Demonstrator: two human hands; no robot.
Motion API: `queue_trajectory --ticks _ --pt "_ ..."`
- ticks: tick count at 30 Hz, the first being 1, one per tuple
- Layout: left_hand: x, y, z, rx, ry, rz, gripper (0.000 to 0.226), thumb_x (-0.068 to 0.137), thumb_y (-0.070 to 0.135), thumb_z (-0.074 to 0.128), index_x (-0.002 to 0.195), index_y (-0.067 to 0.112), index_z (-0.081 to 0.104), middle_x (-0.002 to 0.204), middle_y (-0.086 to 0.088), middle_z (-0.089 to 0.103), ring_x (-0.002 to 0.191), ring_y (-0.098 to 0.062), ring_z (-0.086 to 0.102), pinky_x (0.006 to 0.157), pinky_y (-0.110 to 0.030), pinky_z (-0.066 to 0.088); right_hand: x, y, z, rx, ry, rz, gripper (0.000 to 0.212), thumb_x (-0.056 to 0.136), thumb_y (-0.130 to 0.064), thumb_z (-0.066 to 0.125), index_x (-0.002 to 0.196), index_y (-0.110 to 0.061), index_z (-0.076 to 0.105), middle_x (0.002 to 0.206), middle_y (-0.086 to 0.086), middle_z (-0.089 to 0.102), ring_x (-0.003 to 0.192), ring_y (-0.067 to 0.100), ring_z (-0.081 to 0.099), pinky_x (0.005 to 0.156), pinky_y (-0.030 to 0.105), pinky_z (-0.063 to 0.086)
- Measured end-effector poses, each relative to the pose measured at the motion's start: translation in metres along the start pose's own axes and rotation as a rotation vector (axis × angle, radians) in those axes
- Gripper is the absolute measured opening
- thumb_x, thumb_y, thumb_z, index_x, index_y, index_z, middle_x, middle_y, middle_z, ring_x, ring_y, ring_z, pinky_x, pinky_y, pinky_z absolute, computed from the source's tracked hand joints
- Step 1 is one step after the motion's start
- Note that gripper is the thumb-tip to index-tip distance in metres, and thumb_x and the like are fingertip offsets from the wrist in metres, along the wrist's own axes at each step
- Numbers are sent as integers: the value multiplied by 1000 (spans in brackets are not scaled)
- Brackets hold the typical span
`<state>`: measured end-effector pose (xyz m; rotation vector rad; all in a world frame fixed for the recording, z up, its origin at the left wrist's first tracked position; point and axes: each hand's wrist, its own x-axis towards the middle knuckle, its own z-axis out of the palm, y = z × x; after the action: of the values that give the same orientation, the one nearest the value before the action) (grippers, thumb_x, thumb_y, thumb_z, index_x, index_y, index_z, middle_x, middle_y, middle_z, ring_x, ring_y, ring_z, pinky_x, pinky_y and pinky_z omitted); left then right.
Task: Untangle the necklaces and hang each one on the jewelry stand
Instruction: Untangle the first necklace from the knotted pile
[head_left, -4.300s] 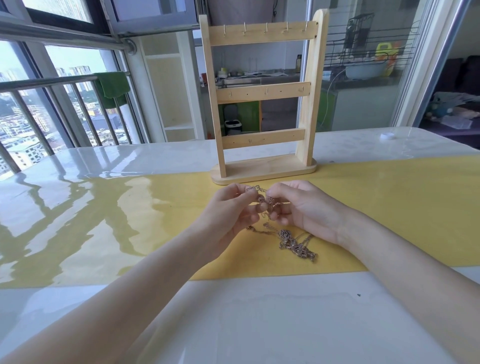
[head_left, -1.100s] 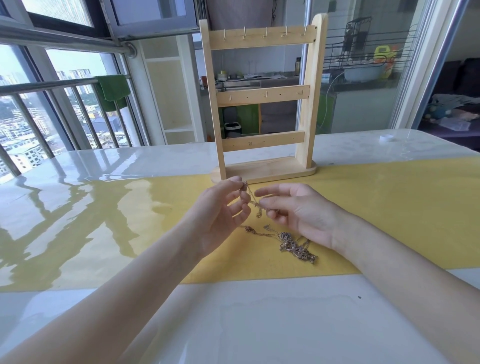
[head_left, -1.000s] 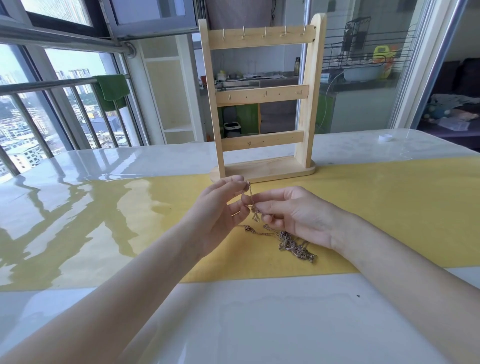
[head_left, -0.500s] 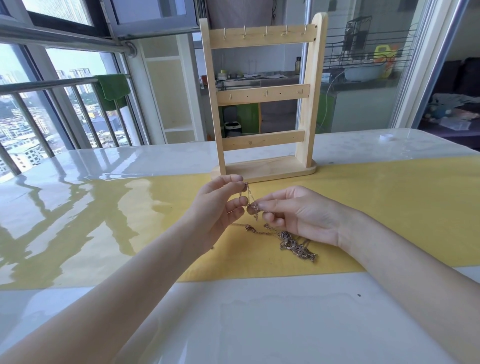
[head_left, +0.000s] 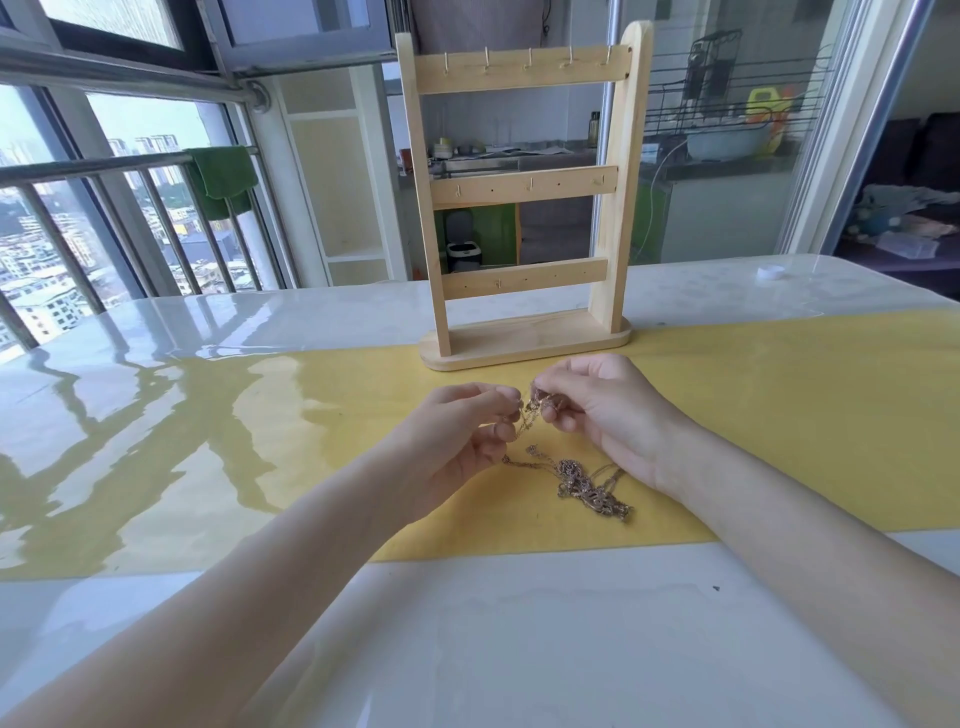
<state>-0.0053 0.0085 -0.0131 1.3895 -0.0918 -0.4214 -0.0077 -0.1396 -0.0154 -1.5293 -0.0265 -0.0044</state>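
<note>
Left hand (head_left: 457, 441) and right hand (head_left: 597, 410) both pinch the raised end of the tangled necklaces (head_left: 582, 480); the rest trails onto the yellow mat (head_left: 779, 415), near the jewelry stand (head_left: 524, 338).

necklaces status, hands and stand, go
Left hand and right hand both pinching chain. Necklaces tangled, mostly on table. Jewelry stand hooks bare. Nothing in the way.
</note>
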Motion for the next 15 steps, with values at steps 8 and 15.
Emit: queue_trajectory --ticks 8,15 --pt "-1 0 -4 137 38 7 6 88 11 64 88 7 68 66 3 43 46 -4 35 40 -13 28 -2 1 1 -65 -27 -101 11 93 -3 55 86 0 63 71 6 62 52 6 55 51 16 42" --pt "0 0 -9 206 130 39 13 84 21 70 71 18 67 70 -2 52 55 -11 38 38 -14 29 -1 1 0 35 -55 -22 14 92 -7 57 80 -3 63 72 5 62 51 7 54 47 16 38"
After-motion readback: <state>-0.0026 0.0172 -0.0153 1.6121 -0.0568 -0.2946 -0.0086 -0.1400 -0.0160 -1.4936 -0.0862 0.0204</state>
